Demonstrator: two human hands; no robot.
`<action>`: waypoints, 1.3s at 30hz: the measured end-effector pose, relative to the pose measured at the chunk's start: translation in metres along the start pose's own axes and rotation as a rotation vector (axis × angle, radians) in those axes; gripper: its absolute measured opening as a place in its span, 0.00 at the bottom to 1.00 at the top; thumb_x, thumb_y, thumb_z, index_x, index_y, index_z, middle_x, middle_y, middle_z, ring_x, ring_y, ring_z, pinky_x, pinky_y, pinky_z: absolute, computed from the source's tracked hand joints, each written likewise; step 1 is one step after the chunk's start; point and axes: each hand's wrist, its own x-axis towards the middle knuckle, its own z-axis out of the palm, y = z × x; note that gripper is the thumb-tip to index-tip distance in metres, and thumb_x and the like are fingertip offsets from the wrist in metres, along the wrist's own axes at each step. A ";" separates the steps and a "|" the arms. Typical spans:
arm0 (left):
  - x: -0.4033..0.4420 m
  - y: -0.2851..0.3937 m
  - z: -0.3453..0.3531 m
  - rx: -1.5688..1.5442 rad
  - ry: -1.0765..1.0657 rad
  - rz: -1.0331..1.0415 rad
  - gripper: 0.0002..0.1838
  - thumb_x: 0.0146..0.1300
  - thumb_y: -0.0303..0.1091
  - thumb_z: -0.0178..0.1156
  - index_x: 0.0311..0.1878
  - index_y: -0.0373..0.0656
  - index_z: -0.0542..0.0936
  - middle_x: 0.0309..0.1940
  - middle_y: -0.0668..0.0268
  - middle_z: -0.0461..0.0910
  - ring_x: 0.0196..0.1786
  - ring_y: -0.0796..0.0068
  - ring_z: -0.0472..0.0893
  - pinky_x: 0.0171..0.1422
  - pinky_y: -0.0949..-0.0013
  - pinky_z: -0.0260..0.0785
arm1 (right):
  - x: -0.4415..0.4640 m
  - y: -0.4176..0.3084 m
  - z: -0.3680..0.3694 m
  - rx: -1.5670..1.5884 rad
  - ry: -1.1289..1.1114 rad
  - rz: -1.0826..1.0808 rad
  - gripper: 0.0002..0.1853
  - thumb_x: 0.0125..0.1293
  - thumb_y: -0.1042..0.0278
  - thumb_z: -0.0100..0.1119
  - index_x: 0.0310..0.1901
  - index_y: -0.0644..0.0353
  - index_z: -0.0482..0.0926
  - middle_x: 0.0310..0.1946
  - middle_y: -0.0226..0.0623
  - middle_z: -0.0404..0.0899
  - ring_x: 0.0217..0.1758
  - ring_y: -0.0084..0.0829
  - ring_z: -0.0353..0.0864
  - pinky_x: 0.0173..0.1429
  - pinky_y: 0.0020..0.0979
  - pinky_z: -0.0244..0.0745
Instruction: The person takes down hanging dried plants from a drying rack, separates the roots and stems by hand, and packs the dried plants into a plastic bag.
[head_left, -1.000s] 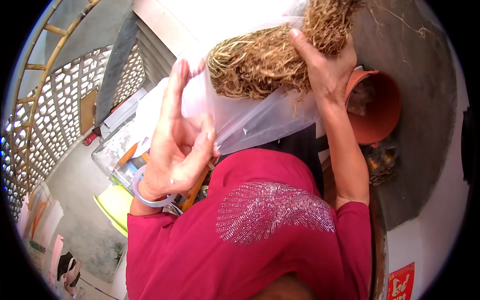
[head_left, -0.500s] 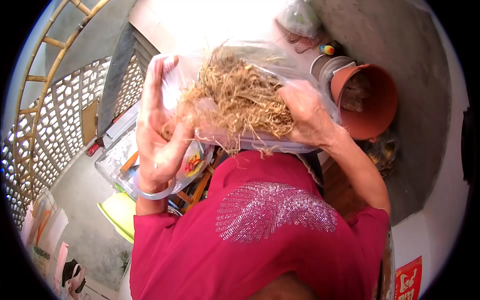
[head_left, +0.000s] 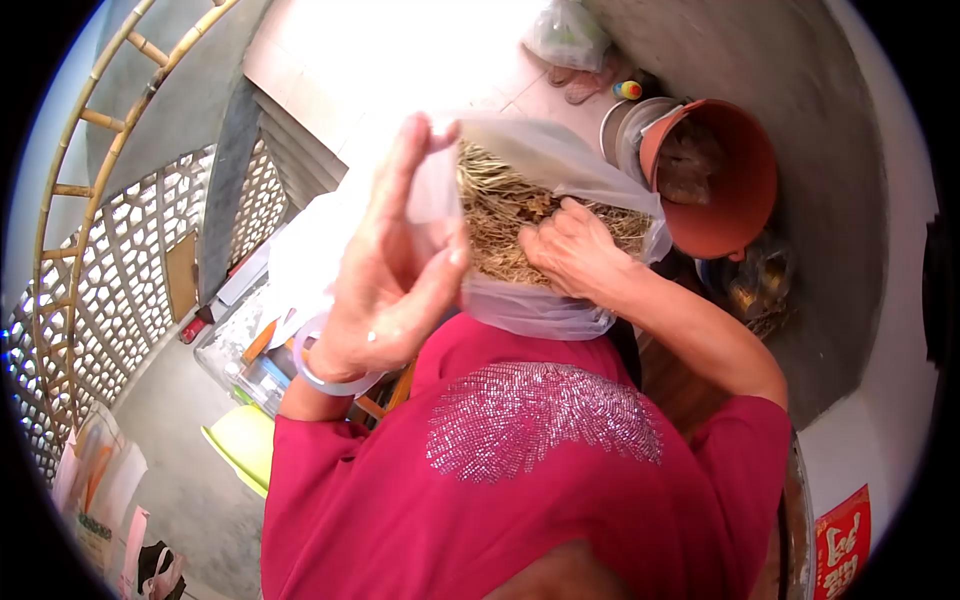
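Note:
A translucent plastic bag is held in front of my torso, its mouth facing up. Tangled, straw-like dried plant strands lie inside it. My left hand supports the bag's left rim, thumb and fingers spread wide, with the plastic between them. My right hand is inside the mouth, its fingers curled into the strands; the fingertips are partly hidden.
To the right, a reddish-brown bucket lies tipped, with a plastic bag inside. A filled plastic bag sits at the back. Left are a bamboo ladder, a latticed wall and a lime-green plastic item.
My right hand has lowered the raised clump of strands into the bag. My left hand has shifted right with the rim, and the bag's mouth now shows more of the contents.

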 end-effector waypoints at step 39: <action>-0.015 -0.030 0.114 0.210 -0.194 -0.017 0.21 0.49 0.13 0.39 0.39 0.32 0.81 0.26 0.67 0.78 0.27 0.84 0.72 0.33 0.80 0.66 | -0.164 -0.003 0.051 -0.146 0.297 0.675 0.13 0.45 0.66 0.62 0.33 0.60 0.77 0.27 0.40 0.75 0.30 0.38 0.78 0.40 0.44 0.64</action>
